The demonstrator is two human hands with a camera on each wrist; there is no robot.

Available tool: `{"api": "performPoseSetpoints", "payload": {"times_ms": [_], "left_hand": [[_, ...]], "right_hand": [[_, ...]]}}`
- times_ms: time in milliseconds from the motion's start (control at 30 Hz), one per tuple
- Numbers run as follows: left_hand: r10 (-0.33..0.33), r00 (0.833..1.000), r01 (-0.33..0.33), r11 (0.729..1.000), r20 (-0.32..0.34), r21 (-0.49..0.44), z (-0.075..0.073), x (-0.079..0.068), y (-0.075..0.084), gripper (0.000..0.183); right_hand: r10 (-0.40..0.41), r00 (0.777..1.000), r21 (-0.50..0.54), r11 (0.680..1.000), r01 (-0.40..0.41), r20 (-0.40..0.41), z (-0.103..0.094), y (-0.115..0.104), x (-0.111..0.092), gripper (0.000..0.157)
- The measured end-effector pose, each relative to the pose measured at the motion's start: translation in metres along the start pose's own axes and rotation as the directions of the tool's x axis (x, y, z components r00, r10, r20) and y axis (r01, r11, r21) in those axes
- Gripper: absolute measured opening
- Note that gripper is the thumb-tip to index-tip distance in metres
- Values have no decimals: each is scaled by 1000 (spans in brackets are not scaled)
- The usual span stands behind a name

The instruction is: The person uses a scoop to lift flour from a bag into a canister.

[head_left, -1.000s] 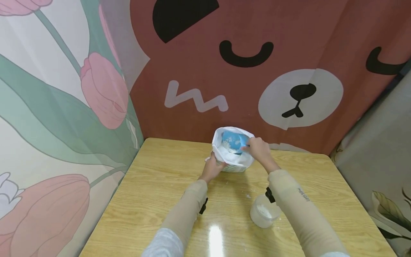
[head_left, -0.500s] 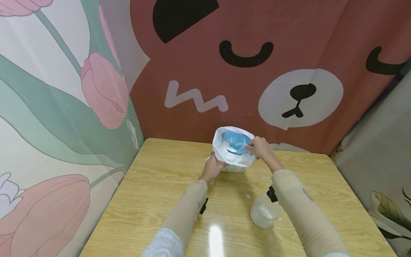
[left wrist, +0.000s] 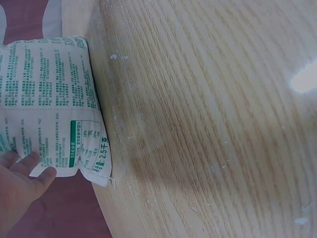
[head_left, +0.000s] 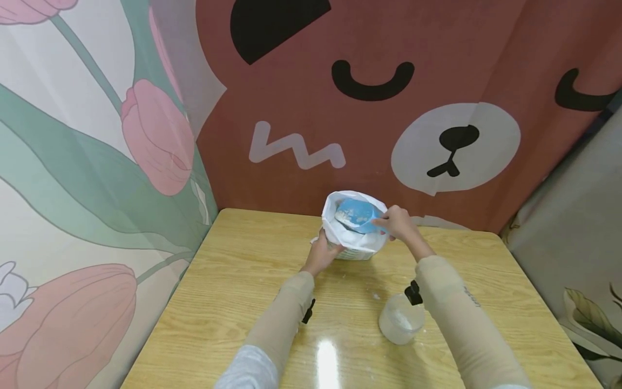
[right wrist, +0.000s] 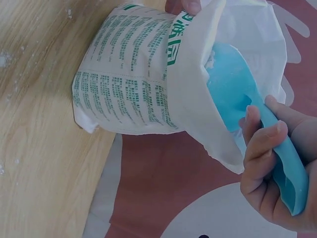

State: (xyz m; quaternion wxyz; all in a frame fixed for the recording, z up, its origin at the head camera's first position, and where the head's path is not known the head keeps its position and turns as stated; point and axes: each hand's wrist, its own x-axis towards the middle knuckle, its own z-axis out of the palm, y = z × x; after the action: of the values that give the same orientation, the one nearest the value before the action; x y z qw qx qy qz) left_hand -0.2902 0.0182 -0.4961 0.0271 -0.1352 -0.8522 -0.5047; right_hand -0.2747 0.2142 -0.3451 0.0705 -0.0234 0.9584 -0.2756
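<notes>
One curved-handled blue plastic scoop [head_left: 357, 212] is clasped by the right hand [head_left: 397, 222], its bowl inside a white, green-printed, soft-sided bag [right wrist: 131, 79] at twelve o'clock on the wooden table [head_left: 233, 281]. The bag is gripped at eight o'clock by the left hand [head_left: 323, 255]; a translucent cylindrical jar [head_left: 397, 332] is set at five.

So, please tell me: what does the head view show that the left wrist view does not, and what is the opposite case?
Only the head view: the blue scoop, the right hand holding it, the translucent container and the pink tulips.

Only the left wrist view: the boxed chart, distinct enough to make out.

Both: the white bag, the left hand on it, and the wooden table.
</notes>
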Motion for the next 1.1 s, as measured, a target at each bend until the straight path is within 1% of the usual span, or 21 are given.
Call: {"api": "performPoseSetpoints", "payload": {"times_ms": [167,400,500,633,700,933,1100], "left_hand": [[4,1000,-4,1000,0,7,-1,-1,2,86],[12,1000,-12,1000,-14,7,-2,-2,4,85],[14,1000,-14,1000,-12,10,-2,-2,4,85],[15,1000,-15,1000,-9,11,-2,-2,4,85],[18,1000,-18,1000,-13,12,-2,-2,4,85],[22,1000,-22,1000,-20,17,-2,-2,3,84],[20,1000,-19,1000,-18,9,-1,-2,3,84]], "right_hand": [[39,999,85,996,-40,16,-4,2,0,36],[57,998,152,986,-62,38,-4,5,-2,37],[71,996,216,973,-79,48,-4,7,-3,40],[90,994,302,947,-106,64,-4,9,-4,45],[96,993,327,938,-113,68,-4,10,-5,47],[99,991,361,924,-124,87,-5,13,-9,45],[79,993,376,921,-104,82,-3,15,-12,42]]}}
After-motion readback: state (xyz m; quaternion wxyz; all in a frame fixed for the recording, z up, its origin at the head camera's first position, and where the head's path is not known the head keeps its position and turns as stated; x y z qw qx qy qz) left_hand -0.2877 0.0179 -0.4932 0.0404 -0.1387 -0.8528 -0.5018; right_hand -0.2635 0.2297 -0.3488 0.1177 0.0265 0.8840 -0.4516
